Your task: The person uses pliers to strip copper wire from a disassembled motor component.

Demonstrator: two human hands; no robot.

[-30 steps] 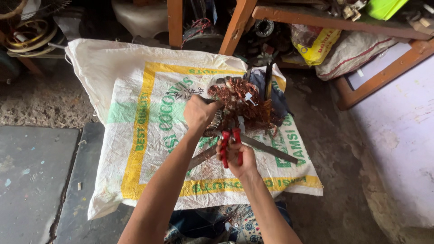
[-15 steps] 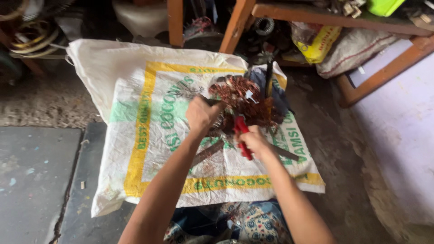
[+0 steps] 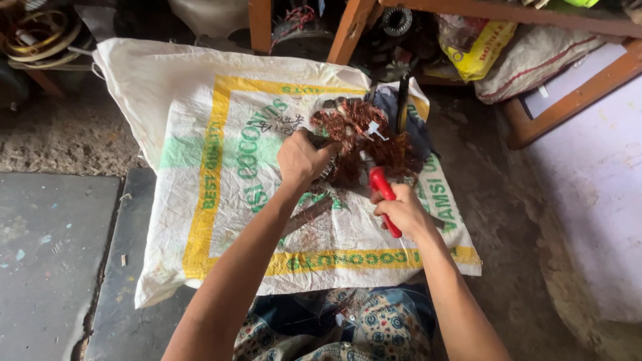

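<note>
While pinning copper coil (image 3: 361,140) with closed left hand (image 3: 302,159), right hand (image 3: 401,212) clamped on red-handled cutter (image 3: 384,195), angled up into coil.

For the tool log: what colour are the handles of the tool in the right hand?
Red handles, gripped in the right hand; the head view shows them.
</note>
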